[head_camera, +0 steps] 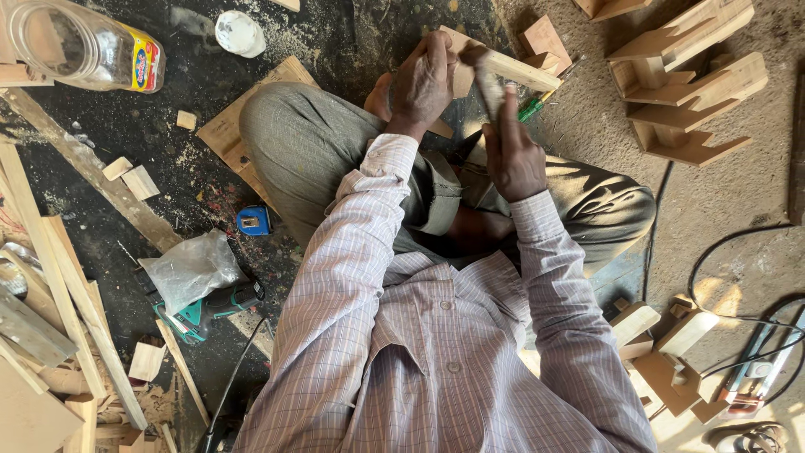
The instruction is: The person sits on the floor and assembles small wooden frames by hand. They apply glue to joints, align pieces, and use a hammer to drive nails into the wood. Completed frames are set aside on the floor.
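- The scene is a dusty workshop floor (pixel 738 201), dark and strewn with sawdust on the left, paler and sandy on the right; a person sits cross-legged on it in the middle.
- Far left, a clear plastic jar (pixel 80 46) lies on its side at the frame's edge, with a white lid (pixel 240 33) a little to its right.
- Down the left edge, long wood strips (pixel 59 277) and offcuts crowd the floor, leaving little open ground there.
- Near left, a green power drill (pixel 220 304) lies under a crumpled plastic bag (pixel 191 267); a small blue tape measure (pixel 253 221) sits just beside the person's knee.
- The left hand (pixel 423 80) is clenched around a pale wooden piece (pixel 511 69), held up above the lap, far of the knees.
- The right hand (pixel 513 155) is closed on a blurred tool (pixel 489 84) whose upper end meets the wooden piece; what kind of tool it is cannot be told.
- A green-handled screwdriver (pixel 537 102) lies just right of the hands.
- Far right, a stack of notched wooden brackets (pixel 688 84) stands well apart from the hands, with bare floor between.
- Near right, more wooden blocks (pixel 671 352) and black cables (pixel 755 327) fill the corner.
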`<state>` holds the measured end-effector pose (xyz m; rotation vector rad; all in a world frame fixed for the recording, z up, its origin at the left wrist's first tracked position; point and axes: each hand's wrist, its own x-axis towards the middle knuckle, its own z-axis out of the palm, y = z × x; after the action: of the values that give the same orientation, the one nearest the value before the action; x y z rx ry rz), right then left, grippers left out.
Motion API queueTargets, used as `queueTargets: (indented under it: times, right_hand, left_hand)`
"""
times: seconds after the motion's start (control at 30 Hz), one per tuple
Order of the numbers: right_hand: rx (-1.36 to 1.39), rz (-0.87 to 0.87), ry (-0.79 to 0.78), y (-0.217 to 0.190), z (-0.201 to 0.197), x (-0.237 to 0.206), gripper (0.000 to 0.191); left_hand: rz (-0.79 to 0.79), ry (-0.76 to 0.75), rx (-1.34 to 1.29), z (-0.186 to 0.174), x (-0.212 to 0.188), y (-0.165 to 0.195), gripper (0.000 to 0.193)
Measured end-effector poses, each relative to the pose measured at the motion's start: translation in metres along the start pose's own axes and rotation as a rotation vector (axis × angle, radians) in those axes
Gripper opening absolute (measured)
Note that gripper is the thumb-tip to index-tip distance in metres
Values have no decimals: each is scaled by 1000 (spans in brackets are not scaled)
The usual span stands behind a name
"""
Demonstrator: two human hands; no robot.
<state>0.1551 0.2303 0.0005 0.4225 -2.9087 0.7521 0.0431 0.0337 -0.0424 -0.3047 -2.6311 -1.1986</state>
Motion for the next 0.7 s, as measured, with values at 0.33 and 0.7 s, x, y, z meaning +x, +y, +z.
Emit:
queueTargets:
  times: [0.33,0.7]
  right_hand:
    - [-72,76,-121,11,7,1,67]
    - [-40,-15,68,5,-1,5,62]
  left_hand:
    - [13,6,57,0,4,1,36]
    - [13,2,-12,-2,5,2,33]
